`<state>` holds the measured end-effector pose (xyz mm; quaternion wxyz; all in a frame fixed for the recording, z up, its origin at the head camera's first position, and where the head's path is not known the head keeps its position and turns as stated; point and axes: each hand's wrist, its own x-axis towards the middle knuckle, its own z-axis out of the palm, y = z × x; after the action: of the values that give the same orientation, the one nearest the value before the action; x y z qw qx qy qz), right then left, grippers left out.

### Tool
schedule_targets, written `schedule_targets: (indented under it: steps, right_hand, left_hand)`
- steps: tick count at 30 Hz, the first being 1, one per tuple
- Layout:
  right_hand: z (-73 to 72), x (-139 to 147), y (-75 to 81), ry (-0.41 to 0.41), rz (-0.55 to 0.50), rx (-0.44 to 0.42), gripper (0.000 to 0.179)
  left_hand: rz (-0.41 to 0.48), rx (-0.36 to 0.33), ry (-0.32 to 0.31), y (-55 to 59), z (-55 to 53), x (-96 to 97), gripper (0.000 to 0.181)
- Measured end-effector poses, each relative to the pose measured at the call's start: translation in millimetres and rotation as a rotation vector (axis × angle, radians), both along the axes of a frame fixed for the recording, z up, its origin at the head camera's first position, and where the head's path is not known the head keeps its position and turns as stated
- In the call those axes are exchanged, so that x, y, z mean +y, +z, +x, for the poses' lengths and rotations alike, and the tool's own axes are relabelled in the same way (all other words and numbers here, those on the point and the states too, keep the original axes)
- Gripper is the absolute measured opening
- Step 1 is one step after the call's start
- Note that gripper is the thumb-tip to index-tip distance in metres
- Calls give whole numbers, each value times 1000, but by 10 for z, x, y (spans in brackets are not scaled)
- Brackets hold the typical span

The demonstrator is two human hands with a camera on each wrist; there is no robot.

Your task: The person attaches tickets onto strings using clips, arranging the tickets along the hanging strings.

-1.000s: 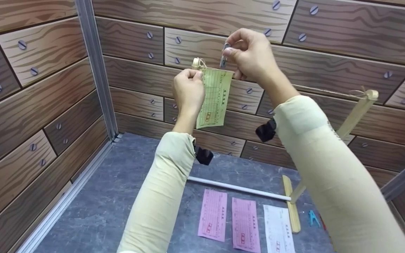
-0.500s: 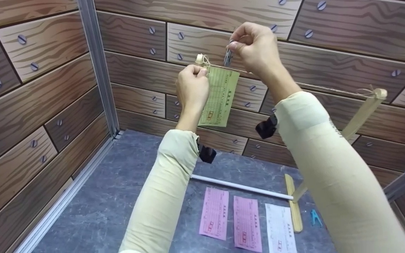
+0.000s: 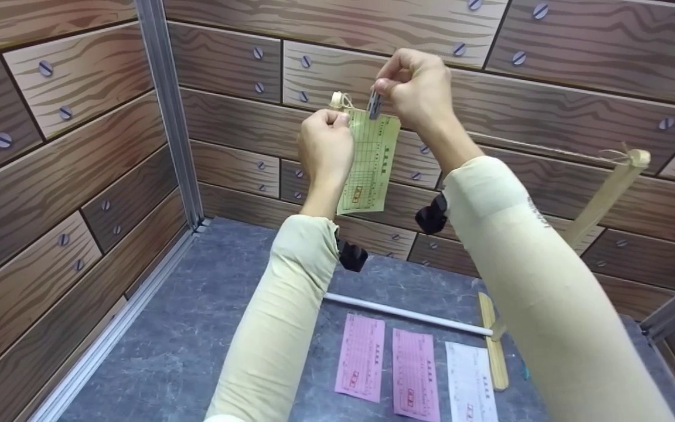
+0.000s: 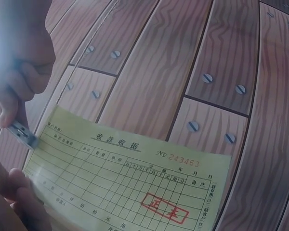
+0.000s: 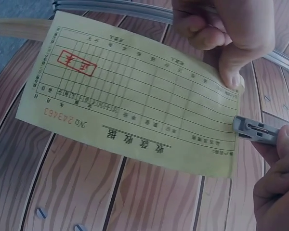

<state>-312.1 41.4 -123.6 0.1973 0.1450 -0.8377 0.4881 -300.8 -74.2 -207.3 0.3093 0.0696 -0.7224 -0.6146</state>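
Note:
A yellow-green receipt slip (image 3: 371,161) with a red stamp hangs lengthwise from the string, its top edge at the line. My left hand (image 3: 327,143) pinches its upper left corner between thumb and fingers, close to the post's tied end. In my right hand (image 3: 419,88) I grip a grey clothespin (image 3: 374,104) by its upper end. The clothespin's tip overlaps the slip's top edge near the middle; the right wrist view shows the grey clothespin (image 5: 256,131) right at that edge, beside the left thumb.
The string (image 3: 548,146) runs right to a wooden post (image 3: 607,196). On the grey table (image 3: 156,328) lie two pink slips (image 3: 361,357) and a white slip (image 3: 471,381), in front of the rack's white rod (image 3: 408,312). A wooden foot (image 3: 493,346) stands at right.
My right hand has lowered the clothespin from above the string onto the slip's top edge. The left hand keeps its pinch on the corner. The head view has shifted slightly.

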Motion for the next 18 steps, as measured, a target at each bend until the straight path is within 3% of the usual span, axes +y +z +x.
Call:
schedule_targets:
  steps: [10, 18]
  right_hand:
    - [0, -38, -76, 27, 142, -81, 9]
    - [74, 5, -39, 65, 285, -196, 28]
  left_hand:
    - [17, -9, -22, 0, -23, 1, 8]
    - [-35, 6, 10, -51, -24, 1, 9]
